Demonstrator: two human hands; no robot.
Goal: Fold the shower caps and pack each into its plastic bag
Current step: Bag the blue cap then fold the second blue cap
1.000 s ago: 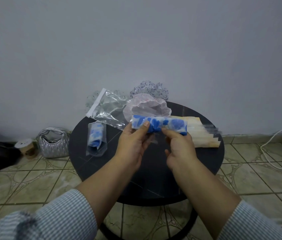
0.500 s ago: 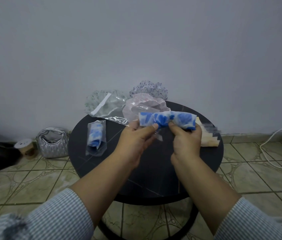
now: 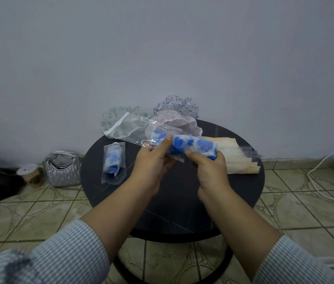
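Plain grey wall and patterned floor tiles surround a round black bench (image 3: 242, 181), taken here as the landmark.

Above the bench's middle, the left hand (image 3: 151, 160) and right hand (image 3: 211, 171) hold a rolled blue-flowered shower cap (image 3: 192, 146) crosswise. The left fingers are clamped on the roll's left end, thumb on top, together with the mouth of a clear plastic bag (image 3: 133, 130) that trails away towards the bench's far-left edge. The right fingers are clamped round the roll's right end. The left tip of the roll appears to sit just inside the bag; most of it is outside.

Status of work, as judged:
- Done: one packed cap (image 3: 114, 160), blue-patterned, lies in its bag on the left part of the bench.
- In hand: the second cap is folded; insertion looks barely begun. Whether this bag has a sealing strip to close cannot be confirmed, though a white strip shows at its far end.
- Outstanding: three loose caps at the far edge of the bench, namely a pink cap (image 3: 180, 124), a purple-patterned cap (image 3: 177, 104) behind it, and a green-speckled cap (image 3: 121, 113) to the left.

A fanned stack of spare bags (image 3: 237, 160) lies on the right part of the bench.

Off the bench, on the floor to its left, stand a silver handbag (image 3: 63, 169) and a paper cup (image 3: 29, 173); a white cable (image 3: 326, 181) runs on the floor to the right.
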